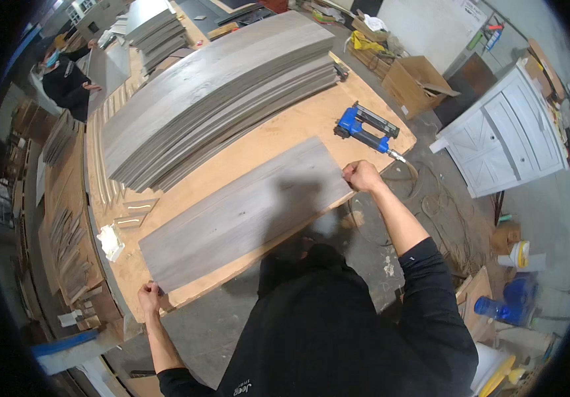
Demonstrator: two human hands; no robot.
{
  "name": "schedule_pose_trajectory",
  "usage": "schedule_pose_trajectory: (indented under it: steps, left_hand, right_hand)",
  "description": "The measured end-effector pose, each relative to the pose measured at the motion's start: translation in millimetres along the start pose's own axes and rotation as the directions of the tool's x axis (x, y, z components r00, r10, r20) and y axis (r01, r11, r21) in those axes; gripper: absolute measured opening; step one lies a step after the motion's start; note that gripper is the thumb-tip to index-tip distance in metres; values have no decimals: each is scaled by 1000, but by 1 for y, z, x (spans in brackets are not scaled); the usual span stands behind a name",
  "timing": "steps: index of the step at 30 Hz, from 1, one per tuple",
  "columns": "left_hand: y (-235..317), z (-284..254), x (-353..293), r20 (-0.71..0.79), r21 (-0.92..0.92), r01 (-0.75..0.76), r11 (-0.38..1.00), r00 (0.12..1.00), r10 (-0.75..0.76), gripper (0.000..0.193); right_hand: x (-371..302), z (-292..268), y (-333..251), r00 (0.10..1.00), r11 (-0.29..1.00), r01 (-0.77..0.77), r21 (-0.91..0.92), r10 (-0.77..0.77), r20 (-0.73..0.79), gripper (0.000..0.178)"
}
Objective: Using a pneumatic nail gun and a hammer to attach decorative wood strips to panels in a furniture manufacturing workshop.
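A long grey wood-grain board (232, 218) lies flat along the near edge of the wooden worktable (278, 132). At its left end my left hand (150, 298) pinches the near corner. My right hand (362, 176) has its fingers closed on the right end of the same board. Just beyond my right hand a blue nail gun (367, 130) rests on its side, with an air fitting at its tail. Behind the board rises a tall stack of similar grey boards (225, 92). My shadow falls across the board's right half.
Small wood strips (136, 213) and a crumpled white wad (110, 242) lie at the table's left. A person (66, 79) stands at far left by another panel. A cardboard box (417, 83) and white cabinet (507, 132) stand at right, near hoses (440, 198) on the floor.
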State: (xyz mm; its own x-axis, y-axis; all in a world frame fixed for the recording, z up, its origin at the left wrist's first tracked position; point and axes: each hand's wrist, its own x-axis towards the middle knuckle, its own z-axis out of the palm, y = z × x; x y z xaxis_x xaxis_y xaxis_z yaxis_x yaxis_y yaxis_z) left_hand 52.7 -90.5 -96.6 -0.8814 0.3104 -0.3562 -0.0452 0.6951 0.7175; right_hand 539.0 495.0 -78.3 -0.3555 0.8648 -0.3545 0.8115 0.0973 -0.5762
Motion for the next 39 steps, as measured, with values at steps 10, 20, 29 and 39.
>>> schedule_pose_trajectory:
  steps: [10, 20, 29, 39]
  left_hand:
    - [29, 23, -80, -20, 232, -349, 908, 931, 364, 54]
    - [11, 25, -75, -115, 242, -399, 885, 893, 434, 42]
    - [6, 31, -74, -143, 311, -389, 867, 883, 448, 40]
    - [35, 18, -70, 0, 387, -332, 860, 933, 360, 49]
  right_hand:
    - [-72, -1, 21, 922, 923, 386, -11, -386, -37, 41]
    - [-55, 11, 25, 881, 889, 449, -93, -457, -119, 45]
    - [-58, 9, 24, 840, 836, 494, -237, -529, -117, 44]
    - [-55, -5, 2, 905, 896, 425, 129, -425, -26, 44]
